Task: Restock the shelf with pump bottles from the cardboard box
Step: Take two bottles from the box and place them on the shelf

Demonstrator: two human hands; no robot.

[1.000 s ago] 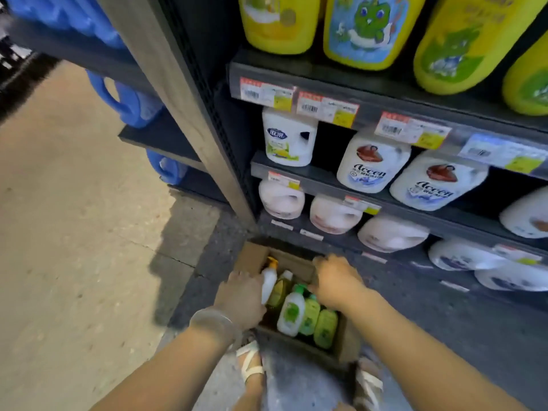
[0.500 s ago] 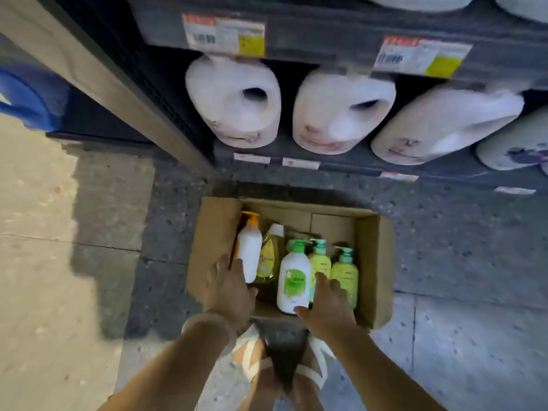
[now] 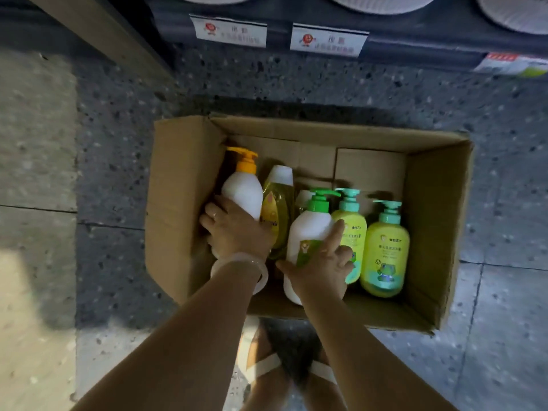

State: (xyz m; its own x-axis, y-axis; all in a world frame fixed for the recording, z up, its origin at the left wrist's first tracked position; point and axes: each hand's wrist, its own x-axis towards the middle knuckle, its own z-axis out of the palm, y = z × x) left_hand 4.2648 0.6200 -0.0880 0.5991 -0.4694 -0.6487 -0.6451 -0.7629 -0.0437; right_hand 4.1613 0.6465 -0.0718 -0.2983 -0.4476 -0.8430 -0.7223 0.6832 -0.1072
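An open cardboard box (image 3: pixel 430 232) sits on the floor below me with several bottles in it. My left hand (image 3: pixel 234 229) wraps around a white bottle with an orange pump (image 3: pixel 241 188) at the box's left. My right hand (image 3: pixel 323 268) grips a white bottle with a green pump (image 3: pixel 308 229) in the middle. Between them lies a yellow bottle with a white cap (image 3: pixel 277 203). Two yellow-green bottles with teal pumps (image 3: pixel 385 247) stand to the right. The dark shelf edge (image 3: pixel 326 13) runs along the top.
Price labels (image 3: pixel 329 40) hang on the bottom shelf edge, with white jugs (image 3: pixel 379 1) above them. A shelf upright (image 3: pixel 98 28) stands at top left. My sandalled feet (image 3: pixel 267 369) are just behind the box. The right half of the box floor is bare cardboard.
The view has dropped closer to the box. Both hands moved from the box's near edge onto the bottles: left closed around the orange-pump bottle, right around the green-pump bottle.
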